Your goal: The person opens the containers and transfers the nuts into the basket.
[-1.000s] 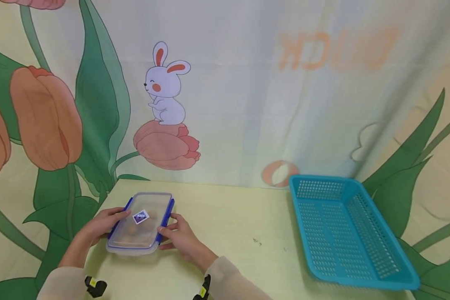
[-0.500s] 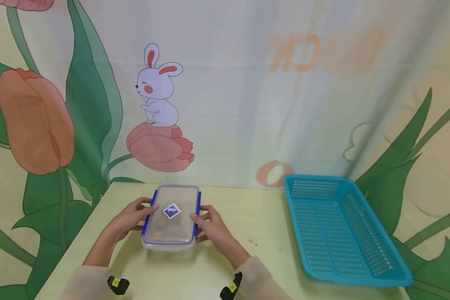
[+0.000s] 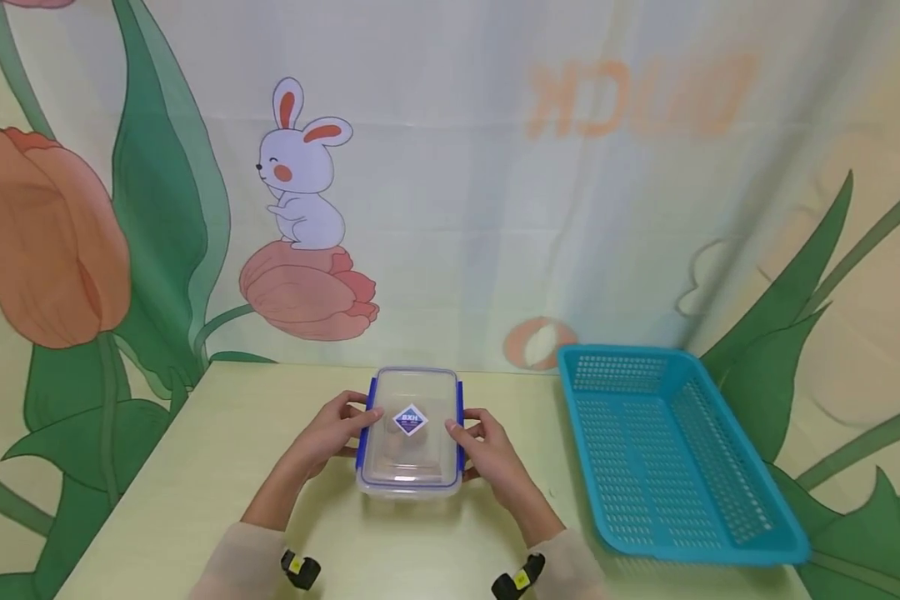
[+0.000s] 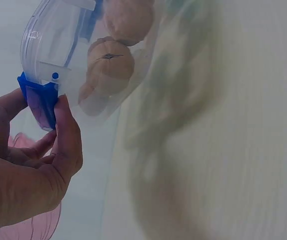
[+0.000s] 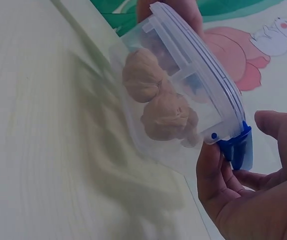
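Note:
A clear lidded food container (image 3: 412, 462) with blue side clips and a diamond label is held level above the table, its shadow below it. My left hand (image 3: 330, 435) grips its left side, thumb on the lid's edge; the left wrist view shows the fingers around a blue clip (image 4: 42, 102). On the opposite side my right hand (image 3: 495, 460) holds it, fingers beneath the other clip (image 5: 237, 150) in the right wrist view. Several round, brown, walnut-like things (image 5: 142, 75) lie inside, visible through the wall. The lid is on.
A turquoise mesh basket (image 3: 596, 483) stands on the table at the right, a short way from my right hand. Behind the pale yellow table (image 3: 217, 450) hangs a curtain (image 3: 450, 208) printed with tulips and a rabbit.
Both hands have carried the container rightward from the table's left side to its middle, turning it straighter. The head view has shifted slightly right. The grip stays the same.

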Available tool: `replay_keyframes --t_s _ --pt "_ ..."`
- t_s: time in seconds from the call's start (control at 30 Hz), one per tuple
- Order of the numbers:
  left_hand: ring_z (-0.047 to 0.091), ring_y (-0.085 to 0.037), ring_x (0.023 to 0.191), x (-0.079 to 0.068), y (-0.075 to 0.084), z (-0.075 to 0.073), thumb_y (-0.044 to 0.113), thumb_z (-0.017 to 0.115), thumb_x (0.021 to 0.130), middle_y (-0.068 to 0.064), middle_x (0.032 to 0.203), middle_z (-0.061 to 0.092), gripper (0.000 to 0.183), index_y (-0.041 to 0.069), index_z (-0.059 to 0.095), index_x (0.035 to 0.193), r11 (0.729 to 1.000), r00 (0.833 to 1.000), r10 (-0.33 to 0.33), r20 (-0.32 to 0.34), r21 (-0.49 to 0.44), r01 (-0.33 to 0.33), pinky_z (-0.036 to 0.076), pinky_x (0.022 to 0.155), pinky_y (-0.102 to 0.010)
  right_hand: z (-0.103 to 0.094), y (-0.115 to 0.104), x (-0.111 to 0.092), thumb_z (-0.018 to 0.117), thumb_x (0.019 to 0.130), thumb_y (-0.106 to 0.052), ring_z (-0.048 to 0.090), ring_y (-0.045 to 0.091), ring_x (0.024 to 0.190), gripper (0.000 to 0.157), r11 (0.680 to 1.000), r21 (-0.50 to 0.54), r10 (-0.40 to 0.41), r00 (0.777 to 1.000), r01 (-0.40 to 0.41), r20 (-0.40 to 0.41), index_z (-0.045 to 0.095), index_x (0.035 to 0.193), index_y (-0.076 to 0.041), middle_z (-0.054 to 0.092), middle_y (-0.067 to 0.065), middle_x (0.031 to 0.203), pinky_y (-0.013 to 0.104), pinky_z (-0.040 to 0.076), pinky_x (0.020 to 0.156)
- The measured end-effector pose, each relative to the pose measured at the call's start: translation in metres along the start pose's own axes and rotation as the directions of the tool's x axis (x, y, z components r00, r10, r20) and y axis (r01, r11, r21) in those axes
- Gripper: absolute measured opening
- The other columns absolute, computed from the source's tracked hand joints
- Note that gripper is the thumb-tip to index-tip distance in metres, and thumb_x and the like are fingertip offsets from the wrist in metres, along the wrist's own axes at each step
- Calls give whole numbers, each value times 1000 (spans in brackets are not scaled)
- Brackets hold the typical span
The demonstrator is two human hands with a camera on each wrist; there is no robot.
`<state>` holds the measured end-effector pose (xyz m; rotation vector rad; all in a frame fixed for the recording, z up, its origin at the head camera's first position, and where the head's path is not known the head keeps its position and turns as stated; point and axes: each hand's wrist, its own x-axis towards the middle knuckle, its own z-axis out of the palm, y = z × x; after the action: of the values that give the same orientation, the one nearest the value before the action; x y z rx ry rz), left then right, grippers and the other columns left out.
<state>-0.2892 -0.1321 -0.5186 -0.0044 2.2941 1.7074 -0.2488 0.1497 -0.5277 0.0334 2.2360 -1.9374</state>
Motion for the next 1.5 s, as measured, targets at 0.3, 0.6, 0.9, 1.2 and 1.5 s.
replay_keyframes --t_s 0.3,0.6,0.9,1.2,1.5 --pt "69 -28 94 3 -10 40 38 74 101 -16 109 62 56 6 53 141 998 1000 7 -5 -65 -8 66 76 -44 -23 23 -3 65 105 -50 62 21 70 58 997 -77 20 995 -27 -99 56 139 -4 58 12 96 35 59 53" --pt "68 -26 89 10 -21 59 45 71 102 -15 106 63 57 5 54 139 991 999 21 26 -133 -17 65 70 -41 -33 32 -7 62 105 -53 61 22 73 59 989 -139 32 989 -52 -144 55 139 -5 59 12 96 34 58 55" --pt "68 -23 86 14 -26 69 45 65 106 -13 104 67 52 8 52 139 981 999 6 36 -193 1 60 62 -34 -39 36 -6 61 106 -51 58 21 69 55 990 -131 23 987 -45 -159 56 136 -5 58 10 91 33 56 53" --pt "69 -24 95 20 -30 70 45 62 107 -17 117 70 51 10 46 141 961 992 -51 118 -263 81 59 66 -34 -33 26 2 57 109 -49 58 21 75 51 976 -175 81 960 -131 -266 61 129 -2 58 11 96 30 55 57" --pt "69 -26 99 27 -33 66 43 62 106 -19 123 65 52 11 42 142 943 982 -59 177 -313 113 61 64 -34 -30 18 16 53 110 -48 62 24 83 48 971 -151 140 950 -187 -278 60 120 -2 59 11 98 33 55 62"
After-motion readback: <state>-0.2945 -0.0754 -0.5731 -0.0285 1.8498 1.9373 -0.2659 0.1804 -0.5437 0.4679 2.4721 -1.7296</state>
